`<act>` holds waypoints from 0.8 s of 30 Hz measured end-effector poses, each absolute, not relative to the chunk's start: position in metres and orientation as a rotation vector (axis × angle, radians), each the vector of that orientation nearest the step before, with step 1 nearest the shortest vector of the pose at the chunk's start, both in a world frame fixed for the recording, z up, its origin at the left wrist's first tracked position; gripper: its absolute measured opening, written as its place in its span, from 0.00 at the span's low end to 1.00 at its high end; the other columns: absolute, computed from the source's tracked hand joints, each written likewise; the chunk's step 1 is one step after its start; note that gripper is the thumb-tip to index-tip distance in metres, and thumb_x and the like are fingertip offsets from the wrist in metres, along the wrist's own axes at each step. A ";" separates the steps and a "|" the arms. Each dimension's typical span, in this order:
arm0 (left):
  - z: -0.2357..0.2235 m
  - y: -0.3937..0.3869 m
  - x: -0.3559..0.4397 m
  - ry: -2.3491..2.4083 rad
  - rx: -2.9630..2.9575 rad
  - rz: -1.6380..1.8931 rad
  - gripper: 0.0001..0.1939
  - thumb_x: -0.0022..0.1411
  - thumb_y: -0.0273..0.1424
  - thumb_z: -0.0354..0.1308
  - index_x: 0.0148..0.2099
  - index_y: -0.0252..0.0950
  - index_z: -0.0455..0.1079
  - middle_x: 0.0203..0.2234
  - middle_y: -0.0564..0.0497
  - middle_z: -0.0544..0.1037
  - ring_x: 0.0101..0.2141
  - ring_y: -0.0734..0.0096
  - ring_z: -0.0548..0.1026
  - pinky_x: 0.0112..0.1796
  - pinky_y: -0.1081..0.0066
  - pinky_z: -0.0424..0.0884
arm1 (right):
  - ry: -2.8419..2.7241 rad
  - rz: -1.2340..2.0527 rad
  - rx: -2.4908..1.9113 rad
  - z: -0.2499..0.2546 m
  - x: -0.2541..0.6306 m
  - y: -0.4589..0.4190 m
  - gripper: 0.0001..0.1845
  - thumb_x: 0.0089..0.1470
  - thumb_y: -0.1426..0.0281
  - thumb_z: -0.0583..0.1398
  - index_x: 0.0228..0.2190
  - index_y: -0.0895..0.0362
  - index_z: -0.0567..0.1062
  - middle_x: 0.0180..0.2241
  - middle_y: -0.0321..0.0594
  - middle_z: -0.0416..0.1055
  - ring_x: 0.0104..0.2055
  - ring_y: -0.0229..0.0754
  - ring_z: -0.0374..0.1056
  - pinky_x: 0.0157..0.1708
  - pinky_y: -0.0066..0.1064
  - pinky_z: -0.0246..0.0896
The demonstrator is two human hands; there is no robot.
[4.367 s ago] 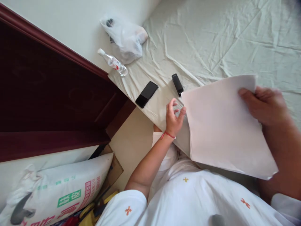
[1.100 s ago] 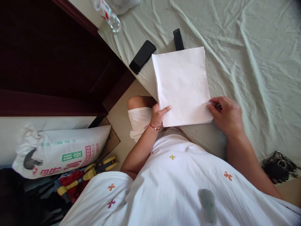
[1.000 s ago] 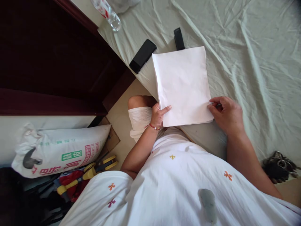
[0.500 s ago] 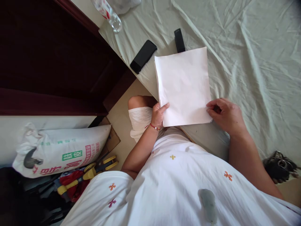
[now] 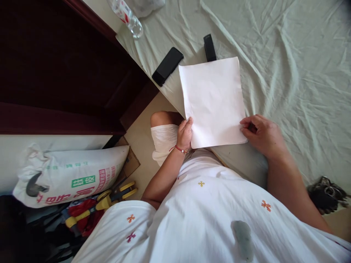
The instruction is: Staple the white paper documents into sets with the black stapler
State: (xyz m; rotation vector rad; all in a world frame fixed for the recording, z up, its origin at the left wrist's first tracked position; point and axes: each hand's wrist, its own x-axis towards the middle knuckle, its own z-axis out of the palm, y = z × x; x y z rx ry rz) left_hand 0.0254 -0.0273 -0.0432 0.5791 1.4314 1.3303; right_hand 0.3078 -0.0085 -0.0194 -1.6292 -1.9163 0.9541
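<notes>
a wrinkled pale green cloth (image 5: 307,73) spreads across the upper right, with a dark red wooden panel (image 5: 68,65) on the left and a printed white woven sack (image 5: 82,160) lying below it. near the cloth's edge, in front of the person's body, is a stack of white paper (image 5: 214,102), its top sheet blank, its left margin slightly curled. it should be light, bendy rather than stiff, and easy to crease; the sheets will probably slide over one another unless squared and held through the whole thickness. the best hold is likely at both side edges, thumb above and fingers beneath, away from the corners.

the right hand (image 5: 264,135) has its thumb and forefinger curled together at the right edge, low down; i cannot tell whether a sheet is caught between the tips. the left hand (image 5: 185,133) grips the opposite edge, thumb along it on top. beyond the stack lie a clear plastic bottle (image 5: 128,20), a black phone (image 5: 168,66) and, just behind the upper edge, a black stapler (image 5: 210,48).
</notes>
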 end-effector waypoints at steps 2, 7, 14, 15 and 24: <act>-0.043 -0.027 0.025 1.442 0.585 1.319 0.30 0.50 0.56 0.76 0.41 0.35 0.80 0.37 0.48 0.85 0.44 0.60 0.81 0.50 0.64 0.75 | -1.947 0.972 -1.586 -0.020 0.309 -0.008 0.09 0.55 0.69 0.61 0.38 0.51 0.80 0.37 0.40 0.78 0.32 0.43 0.71 0.34 0.36 0.63; -0.042 -0.026 0.024 1.457 0.624 1.272 0.31 0.48 0.58 0.76 0.40 0.36 0.79 0.35 0.48 0.84 0.46 0.58 0.82 0.49 0.64 0.76 | -1.992 0.991 -1.532 -0.022 0.311 -0.007 0.07 0.55 0.68 0.61 0.36 0.51 0.79 0.36 0.40 0.78 0.32 0.43 0.71 0.34 0.37 0.63; -0.026 -0.030 0.029 1.405 0.615 1.313 0.32 0.47 0.57 0.77 0.42 0.36 0.79 0.42 0.45 0.86 0.54 0.54 0.81 0.54 0.62 0.77 | -1.873 0.926 -1.575 -0.023 0.308 -0.009 0.14 0.56 0.68 0.62 0.44 0.51 0.80 0.38 0.41 0.77 0.31 0.43 0.69 0.37 0.39 0.67; -0.024 -0.031 0.030 1.407 0.605 1.322 0.32 0.47 0.57 0.77 0.42 0.36 0.79 0.43 0.45 0.86 0.54 0.53 0.81 0.54 0.61 0.77 | -1.847 0.906 -1.588 -0.023 0.307 -0.009 0.15 0.55 0.67 0.63 0.46 0.51 0.80 0.39 0.41 0.77 0.31 0.42 0.68 0.38 0.39 0.68; -0.020 -0.037 0.037 1.394 0.535 1.370 0.31 0.50 0.56 0.77 0.44 0.37 0.80 0.46 0.44 0.86 0.59 0.52 0.79 0.58 0.59 0.76 | -1.679 0.875 -1.654 -0.029 0.306 -0.010 0.37 0.55 0.58 0.68 0.64 0.49 0.70 0.49 0.43 0.80 0.26 0.38 0.65 0.34 0.39 0.69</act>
